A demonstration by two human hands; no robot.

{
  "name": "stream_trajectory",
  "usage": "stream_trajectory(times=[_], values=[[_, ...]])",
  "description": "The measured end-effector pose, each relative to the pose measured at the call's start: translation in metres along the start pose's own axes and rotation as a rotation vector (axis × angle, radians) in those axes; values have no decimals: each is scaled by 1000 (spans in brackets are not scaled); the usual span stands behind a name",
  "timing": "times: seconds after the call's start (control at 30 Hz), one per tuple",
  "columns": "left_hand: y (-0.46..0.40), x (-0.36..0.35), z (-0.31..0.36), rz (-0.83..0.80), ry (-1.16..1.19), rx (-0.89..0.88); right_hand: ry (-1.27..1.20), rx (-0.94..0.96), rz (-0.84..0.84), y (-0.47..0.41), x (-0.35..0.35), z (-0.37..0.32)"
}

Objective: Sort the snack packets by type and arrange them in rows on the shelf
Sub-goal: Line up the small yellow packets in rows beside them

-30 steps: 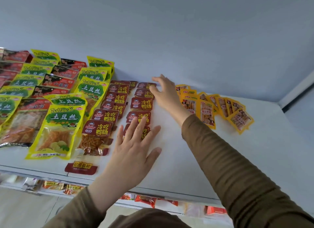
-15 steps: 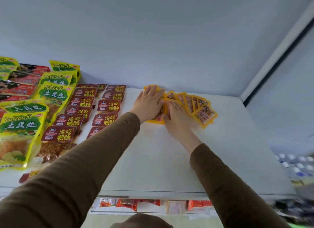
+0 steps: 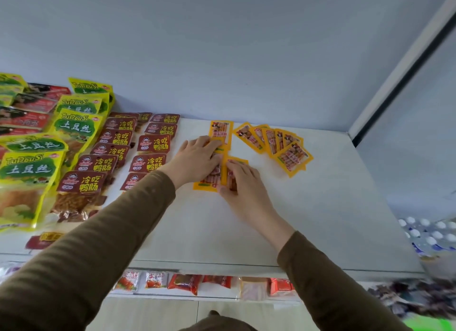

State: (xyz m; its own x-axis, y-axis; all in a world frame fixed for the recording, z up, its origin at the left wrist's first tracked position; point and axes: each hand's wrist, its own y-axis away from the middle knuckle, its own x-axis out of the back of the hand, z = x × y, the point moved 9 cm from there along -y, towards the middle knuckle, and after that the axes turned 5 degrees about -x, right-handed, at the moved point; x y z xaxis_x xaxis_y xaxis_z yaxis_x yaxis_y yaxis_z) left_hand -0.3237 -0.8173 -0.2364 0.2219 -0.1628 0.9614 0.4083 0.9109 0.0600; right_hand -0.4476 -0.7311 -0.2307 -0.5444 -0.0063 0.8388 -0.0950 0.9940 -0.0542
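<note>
Small yellow sausage packets lie on the white shelf (image 3: 308, 219). My left hand (image 3: 197, 158) presses flat on a yellow packet (image 3: 204, 185) whose near edge shows below my fingers. Another yellow packet (image 3: 219, 129) lies just behind that hand. My right hand (image 3: 244, 185) rests its fingers on a neighbouring yellow packet (image 3: 238, 161), thumb at its near edge. A fan of several yellow packets (image 3: 271, 140) lies apart to the right. Maroon packets (image 3: 153, 143) form two rows at the left, beside rows of green-yellow packets (image 3: 76, 125) and red-black packets (image 3: 24, 118).
The back wall rises right behind the packets, and a side panel (image 3: 394, 83) closes the shelf on the right. Bare shelf lies near and right of my hands. A lower shelf holds red and white packets (image 3: 182, 281). Capped bottles (image 3: 429, 234) stand at the far right.
My left hand left the maroon rows and joined the right on the yellow packets. Two packets now lie side by side under my hands, apart from the fan. The view shifted right.
</note>
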Motion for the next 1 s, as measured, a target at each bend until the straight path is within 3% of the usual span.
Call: stream_trajectory(times=[0.13,0.33,0.43,0.57,0.7,0.8,0.9,1.0], values=[[16,-8,4,-45,49,-3,-2,22,-57,20,-2,-3],[43,-1,1,134,164,156,6,-73,8,24,11,19],[45,-14,8,67,85,193,58,-48,-52,11,5,19],[49,-14,14,133,25,214,82,22,-77,-4,6,16],[51,-11,21,185,36,234,-133,66,35,-13,36,20],[49,-5,18,162,295,269,-404,107,104,-15,64,25],[64,30,3,375,697,290,-582,141,-3,-19,63,13],[90,55,0,527,747,287,-562,210,-89,-20,40,-21]])
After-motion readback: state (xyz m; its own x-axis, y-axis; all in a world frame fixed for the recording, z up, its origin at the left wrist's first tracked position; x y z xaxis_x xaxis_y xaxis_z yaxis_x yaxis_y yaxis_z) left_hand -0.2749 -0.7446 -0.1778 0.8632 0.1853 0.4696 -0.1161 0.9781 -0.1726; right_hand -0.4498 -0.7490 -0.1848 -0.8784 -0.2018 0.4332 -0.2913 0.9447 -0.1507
